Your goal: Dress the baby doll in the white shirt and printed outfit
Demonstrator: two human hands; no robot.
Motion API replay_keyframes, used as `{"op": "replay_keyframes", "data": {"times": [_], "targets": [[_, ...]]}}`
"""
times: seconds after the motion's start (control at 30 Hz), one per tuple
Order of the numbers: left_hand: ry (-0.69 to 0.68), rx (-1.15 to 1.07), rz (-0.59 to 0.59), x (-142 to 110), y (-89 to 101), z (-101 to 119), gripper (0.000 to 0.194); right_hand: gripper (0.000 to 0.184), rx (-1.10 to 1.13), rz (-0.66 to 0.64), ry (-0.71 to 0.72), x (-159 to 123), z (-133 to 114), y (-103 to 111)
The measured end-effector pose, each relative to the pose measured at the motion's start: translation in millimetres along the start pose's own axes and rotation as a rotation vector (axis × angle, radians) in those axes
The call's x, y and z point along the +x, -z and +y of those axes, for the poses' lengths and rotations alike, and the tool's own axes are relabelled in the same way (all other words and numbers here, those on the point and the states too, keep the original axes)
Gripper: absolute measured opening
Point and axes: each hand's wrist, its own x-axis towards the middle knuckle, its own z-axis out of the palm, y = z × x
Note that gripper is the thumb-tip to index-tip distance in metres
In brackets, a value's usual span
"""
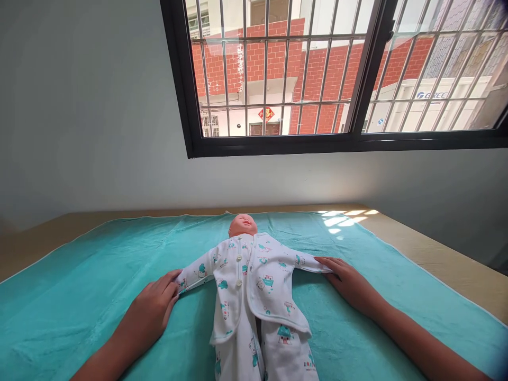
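Observation:
A baby doll [243, 225] lies on its back in the middle, its head toward the wall. It wears a white printed baby jacket [272, 286], its front edges apart below the chest, with buttons down one side. White printed pants [288, 349] cover the legs, which run out of view at the bottom. Both sleeves are spread sideways. My left hand [153, 307] is closed at the cuff of the left sleeve [196, 272]. At the cuff of the right sleeve [307, 262], my right hand [349, 283] has its fingers over the fabric and its thumb below.
A teal cloth [119, 264] with slight wrinkles covers most of the wooden table [436, 254]. Behind it rise a grey wall [91, 106] and a black-framed window [273, 145] with metal bars. Sunlight patches fall on the cloth's far right corner.

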Motion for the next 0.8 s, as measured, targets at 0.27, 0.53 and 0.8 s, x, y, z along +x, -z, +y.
{"op": "replay_keyframes", "data": {"times": [0.27, 0.53, 0.8], "targets": [[0.089, -0.217, -0.114, 2, 10.3, 5, 0.026, 0.042, -0.009, 0.002, 0.003, 0, 0, 0], [0.087, -0.254, -0.085, 2, 10.7, 9, 0.023, 0.046, 0.039, 0.064, 0.091, -5, -7, 5], [-0.054, -0.13, 0.228, 8, 13.0, 12, 0.026, 0.038, 0.249, 0.162, 0.009, 39, -86, 9]]}}
